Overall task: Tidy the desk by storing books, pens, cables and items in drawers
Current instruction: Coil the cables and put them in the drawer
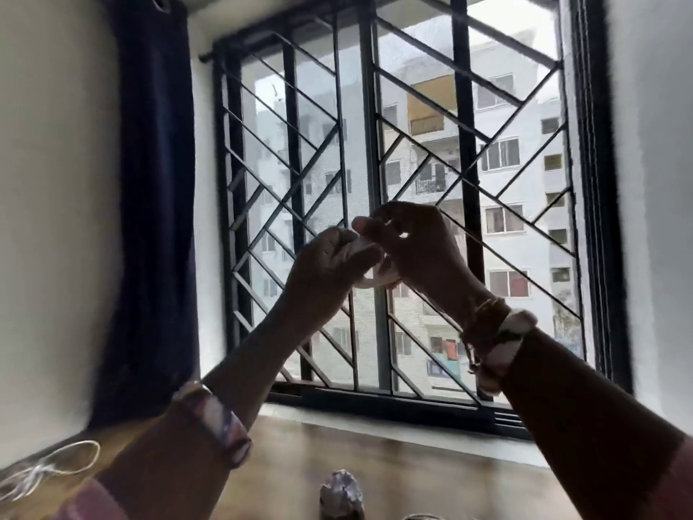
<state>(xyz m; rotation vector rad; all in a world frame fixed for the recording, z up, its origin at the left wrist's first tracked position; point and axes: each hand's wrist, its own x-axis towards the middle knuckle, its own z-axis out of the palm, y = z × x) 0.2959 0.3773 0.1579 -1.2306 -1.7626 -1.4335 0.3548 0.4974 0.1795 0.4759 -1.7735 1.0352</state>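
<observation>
Left hand (333,257) and right hand (408,242) raised before barred window (375,106), fingers curled together on a small white object (375,281), identity unclear, white cable (48,471) on desk (337,463) lower left

Desk: brown wooden desktop (337,456), smooth, faintly glossy.
Grille: black metal window grille (300,152), matt.
Curtain: dark blue cloth curtain (153,182), soft, matt.
</observation>
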